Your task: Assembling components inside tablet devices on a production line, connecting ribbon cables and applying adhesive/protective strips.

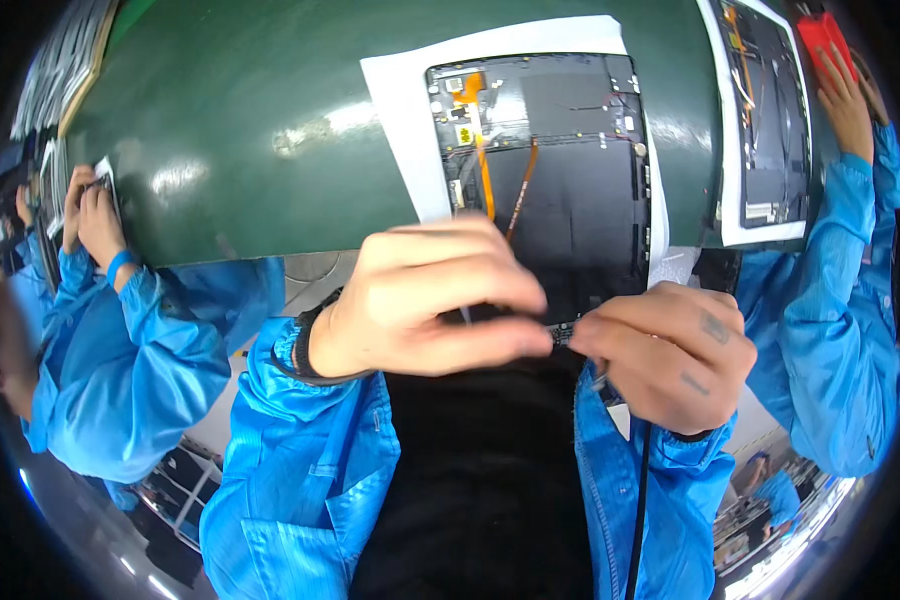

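Observation:
A small dark circuit board [561,335] is pinched between the thumb and fingers of my right hand [670,355], at the near edge of an opened tablet [575,215]. Just left of the board, my left hand [435,300] is somewhat blurred, with a gap between its thumb and forefinger; its thumb tip reaches the board or stops close to it. The tablet lies on a white sheet [400,100], its dark inside showing, with orange flex cables [484,170] along its left part. My left hand hides the cables' near ends.
A black cord [641,510] hangs below my right hand. Another opened tablet [770,120] lies on the green table [240,130] to the right, beside a co-worker's hand [846,110] and a red object [825,45]. At left, another person's hands [95,215] hold a flat part.

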Demonstrator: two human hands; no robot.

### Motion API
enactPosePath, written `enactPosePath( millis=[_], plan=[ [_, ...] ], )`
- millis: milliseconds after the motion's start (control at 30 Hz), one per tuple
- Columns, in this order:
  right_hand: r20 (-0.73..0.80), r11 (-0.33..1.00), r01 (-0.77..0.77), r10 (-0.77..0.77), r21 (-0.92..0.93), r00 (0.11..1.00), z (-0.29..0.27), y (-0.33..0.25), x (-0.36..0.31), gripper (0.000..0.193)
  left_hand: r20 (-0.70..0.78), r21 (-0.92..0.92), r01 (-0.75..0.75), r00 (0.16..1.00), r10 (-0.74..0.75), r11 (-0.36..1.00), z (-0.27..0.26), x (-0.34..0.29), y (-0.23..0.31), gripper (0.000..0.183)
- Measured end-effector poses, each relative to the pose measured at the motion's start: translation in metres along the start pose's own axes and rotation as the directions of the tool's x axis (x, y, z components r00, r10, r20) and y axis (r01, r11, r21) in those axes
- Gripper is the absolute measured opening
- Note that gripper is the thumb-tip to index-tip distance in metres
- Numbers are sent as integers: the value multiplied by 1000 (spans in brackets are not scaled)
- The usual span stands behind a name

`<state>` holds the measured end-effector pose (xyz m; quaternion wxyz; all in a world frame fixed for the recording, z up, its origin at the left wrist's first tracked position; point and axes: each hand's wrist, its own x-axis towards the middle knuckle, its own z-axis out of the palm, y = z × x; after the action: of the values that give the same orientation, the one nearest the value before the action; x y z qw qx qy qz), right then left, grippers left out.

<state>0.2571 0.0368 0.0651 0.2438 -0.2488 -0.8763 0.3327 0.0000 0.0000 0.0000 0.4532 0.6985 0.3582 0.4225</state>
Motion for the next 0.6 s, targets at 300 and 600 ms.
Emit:
enactPosePath(
  millis=[300, 600],
  plan=[
    [-322, 982, -190, 175, -16, 930, -7, 9, -14, 30, -45, 703, 26, 999, 8, 710, 13, -7, -18, 53],
    [-153, 990, -126, 115, -67, 982, 3, 55, 32, 17, 82, 589, 13, 994, -76, 808, -17, -17, -7, 44]
  ],
)
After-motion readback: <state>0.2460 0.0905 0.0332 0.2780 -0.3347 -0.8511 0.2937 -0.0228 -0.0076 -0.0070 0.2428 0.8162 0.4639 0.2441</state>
